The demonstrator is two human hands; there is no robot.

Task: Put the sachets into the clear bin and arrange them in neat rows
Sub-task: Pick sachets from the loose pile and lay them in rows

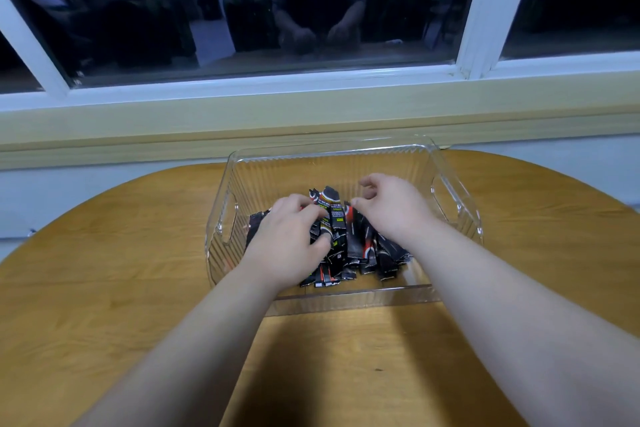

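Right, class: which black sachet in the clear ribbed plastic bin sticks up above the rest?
The black sachet with yellow-green print, between the left hand and the right hand; its far end rises highest, while the others lie lower.

We count one clear bin [329,166], one table [104,270], a left hand [291,236], a right hand [391,204], and sachets [367,246] too overlapped to number.
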